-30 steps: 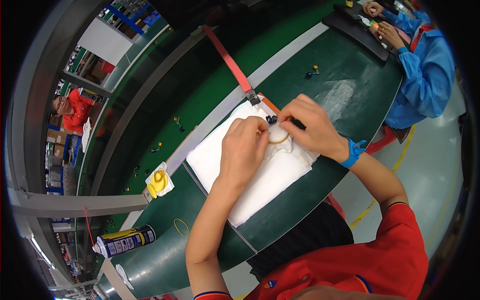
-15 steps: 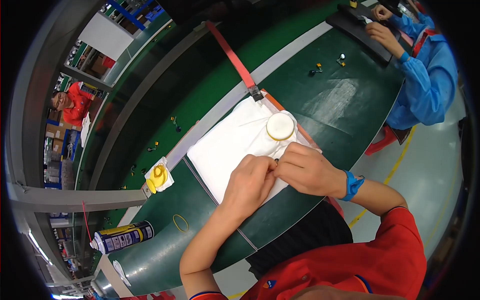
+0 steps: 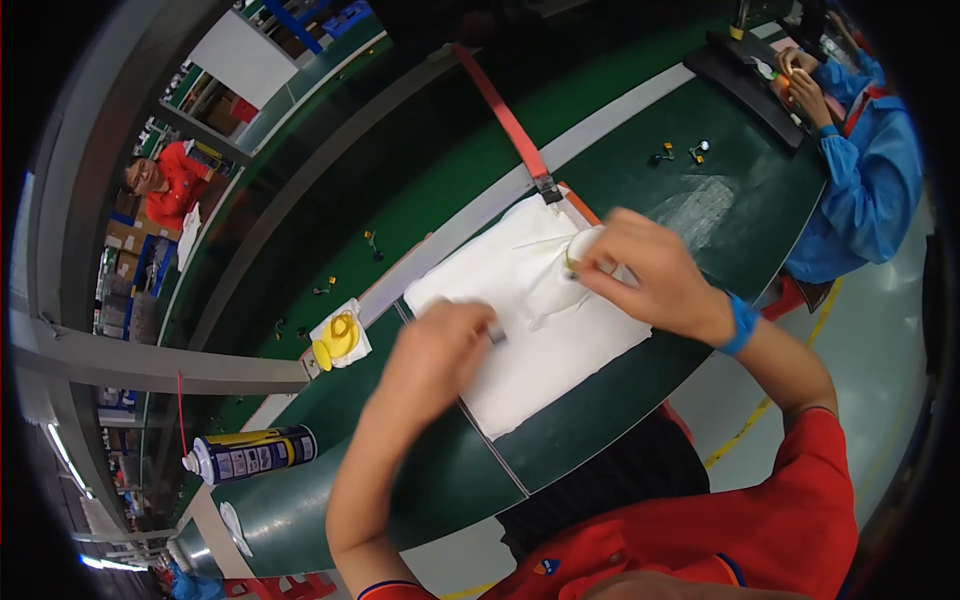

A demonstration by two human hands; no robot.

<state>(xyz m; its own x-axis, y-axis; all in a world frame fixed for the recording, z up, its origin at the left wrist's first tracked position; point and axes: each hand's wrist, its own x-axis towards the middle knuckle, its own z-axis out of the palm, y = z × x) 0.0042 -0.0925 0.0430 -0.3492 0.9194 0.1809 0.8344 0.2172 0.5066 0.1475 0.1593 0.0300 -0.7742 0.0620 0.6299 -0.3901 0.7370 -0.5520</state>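
Observation:
My left hand, smeared by motion, is over the left part of a white cloth. Its fingers are closed on a small dark grey piece, too blurred to name. My right hand is pinched at the cloth's far right, beside a round white-topped container that it partly covers. Something small and dark shows at those fingertips, but I cannot make it out. Folds of cloth gather around the container.
On the left lie a spray can and yellow discs with rubber bands on a white pad. A red strap crosses beyond the cloth. Small parts dot the green surface. A co-worker in blue works at the far right.
My hands have parted: the left moved left with the small grey piece, the right moved up to the container. The yellow band on the table is now hidden behind my left forearm.

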